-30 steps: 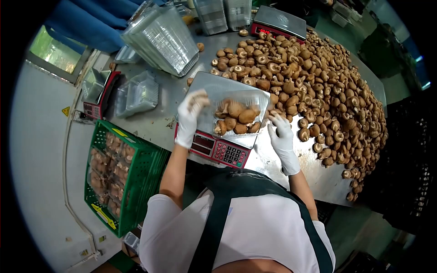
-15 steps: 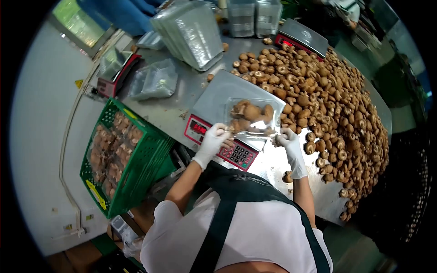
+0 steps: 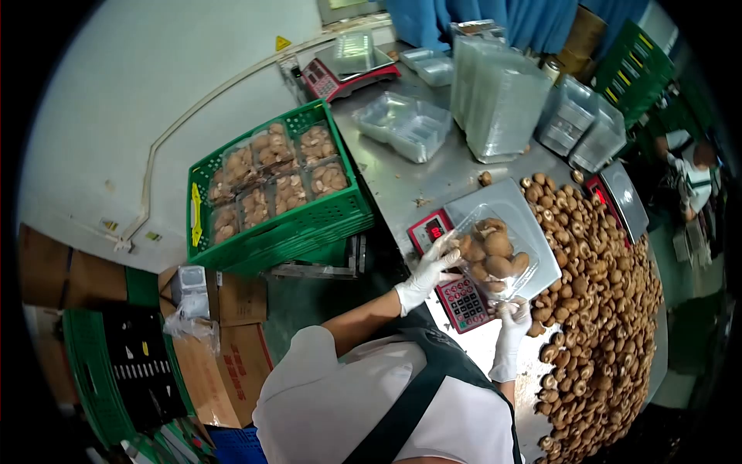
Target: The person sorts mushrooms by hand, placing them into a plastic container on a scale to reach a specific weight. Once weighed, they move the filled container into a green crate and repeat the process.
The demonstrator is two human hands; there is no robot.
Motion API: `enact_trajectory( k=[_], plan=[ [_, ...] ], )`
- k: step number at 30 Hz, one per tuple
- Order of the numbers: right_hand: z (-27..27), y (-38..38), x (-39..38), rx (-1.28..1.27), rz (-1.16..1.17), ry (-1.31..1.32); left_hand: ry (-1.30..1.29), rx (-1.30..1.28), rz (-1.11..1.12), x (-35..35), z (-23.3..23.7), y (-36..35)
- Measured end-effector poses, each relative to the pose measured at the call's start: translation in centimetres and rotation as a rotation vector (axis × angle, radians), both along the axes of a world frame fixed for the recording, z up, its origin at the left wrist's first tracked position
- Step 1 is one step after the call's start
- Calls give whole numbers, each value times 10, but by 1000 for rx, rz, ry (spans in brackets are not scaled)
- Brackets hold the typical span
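Observation:
A clear plastic tray of brown shiitake mushrooms (image 3: 495,251) overlaps the steel plate of a red scale (image 3: 543,249) in front of me. My gloved left hand (image 3: 430,274) grips the tray's left side, fingers curled at its edge above the red display. At the near corner, my gloved right hand (image 3: 513,323) pinches the plastic between thumb and fingers. The scale's keypad (image 3: 464,303) shows between my hands, partly covered by the tray.
Loose shiitake mushrooms (image 3: 599,340) cover the table's right side. Left of the table stands a green crate (image 3: 309,213) holding several filled trays. Stacked clear trays (image 3: 498,104), empty trays (image 3: 406,127) and a second scale (image 3: 340,81) stand farther back. Another person (image 3: 693,182) is at far right.
My view has swung left, bringing the whole green crate and the boxes below it into sight. Both hands still hold the mushroom tray over the scale.

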State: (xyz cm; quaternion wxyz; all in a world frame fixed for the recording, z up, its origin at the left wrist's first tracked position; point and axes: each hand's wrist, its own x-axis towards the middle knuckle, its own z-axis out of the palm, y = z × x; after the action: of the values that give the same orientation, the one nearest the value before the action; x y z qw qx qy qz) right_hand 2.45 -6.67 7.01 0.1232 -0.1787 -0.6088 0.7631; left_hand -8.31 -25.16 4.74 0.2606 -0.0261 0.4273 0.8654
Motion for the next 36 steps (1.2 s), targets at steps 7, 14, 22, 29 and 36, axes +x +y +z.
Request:
enact_trajectory(
  k=[7, 14, 22, 29, 36],
  plan=[
    [-4, -73, -38, 291, 451, -50, -187, 191, 631, -23, -14, -59],
    [-13, -70, -30, 406, 530, -261, 254, -258, 998, -136, 31, -212],
    [-18, -67, -30, 369, 389, -336, 176, -1921, 473, -283, -15, -332],
    [-25, -68, -13, 266, 211, -434, 231, -2124, 323, -301, -21, -276],
    [-15, -69, -5, 540, 161, -511, 1168, -1401, 291, -339, -16, -137]
  ],
)
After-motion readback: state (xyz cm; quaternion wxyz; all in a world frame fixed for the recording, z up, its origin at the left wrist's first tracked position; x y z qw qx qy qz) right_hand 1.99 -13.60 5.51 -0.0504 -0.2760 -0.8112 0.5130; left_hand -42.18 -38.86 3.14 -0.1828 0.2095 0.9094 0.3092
